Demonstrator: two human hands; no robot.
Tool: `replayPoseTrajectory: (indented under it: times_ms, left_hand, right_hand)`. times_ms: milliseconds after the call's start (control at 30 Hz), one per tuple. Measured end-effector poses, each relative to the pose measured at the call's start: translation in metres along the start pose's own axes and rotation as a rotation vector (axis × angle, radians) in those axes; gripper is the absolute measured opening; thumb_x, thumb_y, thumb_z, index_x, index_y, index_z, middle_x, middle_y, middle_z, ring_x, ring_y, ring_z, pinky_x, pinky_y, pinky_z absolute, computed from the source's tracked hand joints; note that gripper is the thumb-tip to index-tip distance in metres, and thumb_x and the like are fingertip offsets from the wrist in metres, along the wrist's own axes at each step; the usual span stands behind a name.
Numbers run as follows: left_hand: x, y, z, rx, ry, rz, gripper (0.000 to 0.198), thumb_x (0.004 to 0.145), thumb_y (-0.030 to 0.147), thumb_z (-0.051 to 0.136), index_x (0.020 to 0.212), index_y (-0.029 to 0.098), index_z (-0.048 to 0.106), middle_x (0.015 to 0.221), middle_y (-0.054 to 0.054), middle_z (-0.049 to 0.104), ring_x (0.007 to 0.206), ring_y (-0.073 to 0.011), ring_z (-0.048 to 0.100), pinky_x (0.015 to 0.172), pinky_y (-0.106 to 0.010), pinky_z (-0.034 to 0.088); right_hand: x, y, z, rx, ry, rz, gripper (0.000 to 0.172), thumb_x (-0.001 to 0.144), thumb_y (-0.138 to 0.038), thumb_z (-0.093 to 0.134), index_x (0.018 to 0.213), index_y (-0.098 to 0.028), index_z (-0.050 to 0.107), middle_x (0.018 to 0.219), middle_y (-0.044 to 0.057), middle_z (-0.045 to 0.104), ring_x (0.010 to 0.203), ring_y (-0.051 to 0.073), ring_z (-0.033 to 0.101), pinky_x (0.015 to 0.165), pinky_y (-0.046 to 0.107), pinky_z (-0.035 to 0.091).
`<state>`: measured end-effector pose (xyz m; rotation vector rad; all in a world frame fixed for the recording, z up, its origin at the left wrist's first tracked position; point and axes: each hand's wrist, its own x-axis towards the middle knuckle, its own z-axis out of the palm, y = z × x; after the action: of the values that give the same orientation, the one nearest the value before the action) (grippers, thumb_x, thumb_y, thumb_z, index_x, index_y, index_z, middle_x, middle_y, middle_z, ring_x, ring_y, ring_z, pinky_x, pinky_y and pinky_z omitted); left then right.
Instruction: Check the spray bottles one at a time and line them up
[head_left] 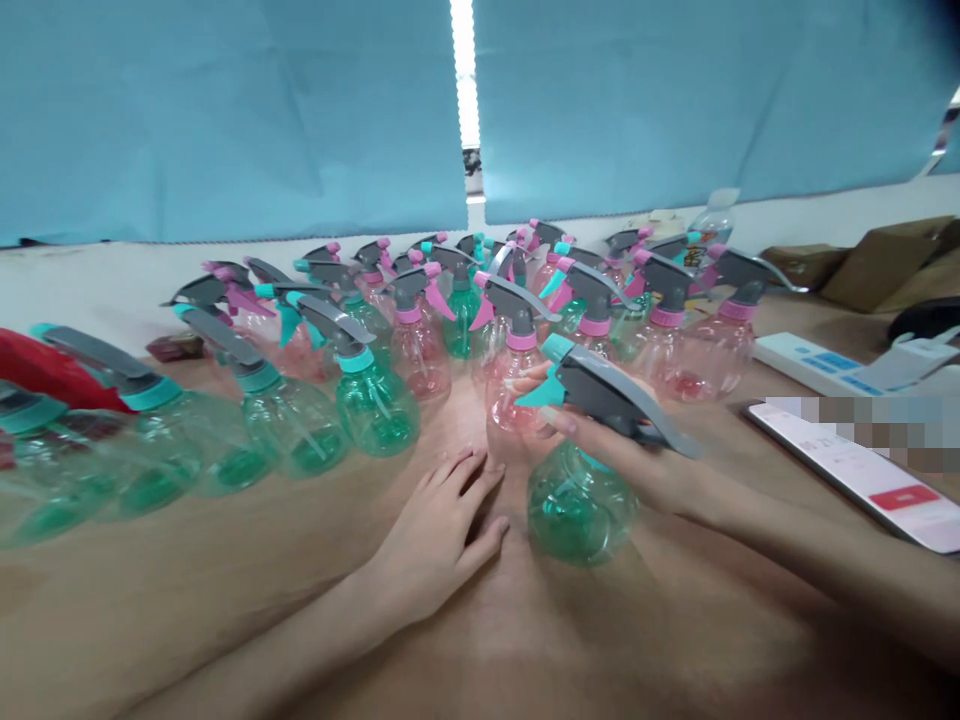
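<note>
My right hand [600,440] is wrapped round the neck of a green spray bottle [581,515], just under its grey and teal trigger head. This bottle is upright, close in front of me. To its left, my left hand [442,530] lies flat on the tabletop [300,590], fingers stretched forward and holding nothing. A green spray bottle [379,410] stands beyond the left fingertips. Behind the held bottle is a pink spray bottle [514,385], partly covered by my right fingers.
Several more green bottles [296,430] form a row on the left, near something red [67,370]. Pink and green bottles crowd the back. At right lie a phone [847,460], a white power strip [817,365] and cardboard boxes [877,270]. A blue curtain [225,110] hangs behind.
</note>
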<state>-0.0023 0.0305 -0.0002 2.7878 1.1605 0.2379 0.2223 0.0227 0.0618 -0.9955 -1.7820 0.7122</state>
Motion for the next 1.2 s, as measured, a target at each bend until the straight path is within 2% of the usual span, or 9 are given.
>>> replayPoseTrajectory:
  times_ms: [133,233,400,533,667,833,967,1067,1200]
  left_hand:
    - [0.0,0.001,-0.001,0.008,-0.007,0.001,0.049,0.096,0.037,0.047,0.139,0.014,0.046,0.147,-0.015,0.042,0.137,-0.0309,0.035,0.11,-0.051,0.031]
    - [-0.001,0.001,-0.001,0.004,-0.003,0.001,0.049,0.096,0.037,0.047,0.139,0.014,0.046,0.147,-0.015,0.042,0.137,-0.0312,0.035,0.11,-0.051,0.031]
    - [-0.001,0.001,0.0,-0.014,-0.002,0.005,0.05,0.096,0.036,0.047,0.14,0.012,0.044,0.148,-0.016,0.04,0.138,-0.0315,0.033,0.111,-0.05,0.029]
    - [-0.001,0.0,0.002,-0.022,0.014,0.01,0.05,0.095,0.037,0.048,0.14,0.015,0.044,0.147,-0.014,0.042,0.137,-0.0313,0.035,0.11,-0.05,0.031]
    - [-0.001,0.0,0.002,-0.026,0.016,0.011,0.048,0.095,0.036,0.048,0.139,0.016,0.046,0.147,-0.014,0.043,0.137,-0.032,0.035,0.11,-0.051,0.031]
    - [-0.001,0.0,0.001,-0.009,-0.006,0.006,0.048,0.096,0.036,0.047,0.139,0.014,0.046,0.147,-0.016,0.042,0.137,-0.0314,0.035,0.111,-0.051,0.03]
    - [0.0,0.0,0.001,-0.005,0.0,0.004,0.048,0.096,0.037,0.048,0.139,0.015,0.046,0.147,-0.015,0.042,0.137,-0.0312,0.034,0.111,-0.051,0.03]
    - [0.0,0.001,0.0,-0.007,0.0,-0.001,0.048,0.095,0.037,0.048,0.138,0.016,0.047,0.146,-0.014,0.043,0.137,-0.0314,0.035,0.11,-0.051,0.031]
    - [0.0,0.002,0.0,-0.005,-0.001,0.002,0.048,0.096,0.037,0.048,0.139,0.015,0.046,0.147,-0.015,0.042,0.137,-0.0311,0.034,0.11,-0.05,0.031]
  right_hand:
    - [0.001,0.003,0.002,0.067,0.0,0.0,0.019,0.088,-0.031,0.059,0.106,-0.025,0.057,0.086,-0.001,0.06,0.067,0.012,0.056,0.063,0.025,0.048]
    - [0.002,0.001,0.004,0.09,0.005,-0.001,0.024,0.086,-0.029,0.06,0.11,-0.025,0.056,0.094,0.001,0.063,0.078,0.014,0.061,0.067,0.026,0.052]
    - [0.004,-0.002,0.007,-0.037,0.033,-0.069,0.03,0.082,-0.029,0.063,0.111,-0.026,0.058,0.112,0.004,0.065,0.083,0.017,0.065,0.075,0.032,0.055]
    - [0.004,0.003,0.01,-0.027,0.0,-0.087,0.038,0.081,-0.03,0.061,0.119,-0.026,0.055,0.118,0.005,0.064,0.085,0.018,0.066,0.076,0.033,0.057]
    - [0.002,0.009,0.009,-0.057,-0.005,-0.076,0.043,0.083,-0.027,0.059,0.125,-0.027,0.052,0.116,0.005,0.064,0.086,0.018,0.066,0.079,0.035,0.057]
    - [0.001,0.004,0.006,-0.075,-0.072,-0.022,0.045,0.082,-0.023,0.058,0.127,-0.028,0.054,0.11,0.005,0.067,0.091,0.022,0.067,0.085,0.039,0.054]
    - [0.003,-0.001,0.006,-0.011,-0.085,-0.004,0.048,0.077,-0.016,0.056,0.123,-0.028,0.056,0.094,0.003,0.069,0.089,0.022,0.067,0.079,0.037,0.055]
    - [0.004,-0.002,0.007,0.021,-0.073,-0.009,0.041,0.074,-0.012,0.055,0.112,-0.026,0.061,0.087,0.002,0.069,0.084,0.02,0.067,0.075,0.034,0.054]
    - [0.003,-0.001,0.008,0.026,-0.068,0.044,0.038,0.073,-0.011,0.055,0.108,-0.025,0.062,0.08,0.0,0.066,0.068,0.017,0.064,0.067,0.033,0.053]
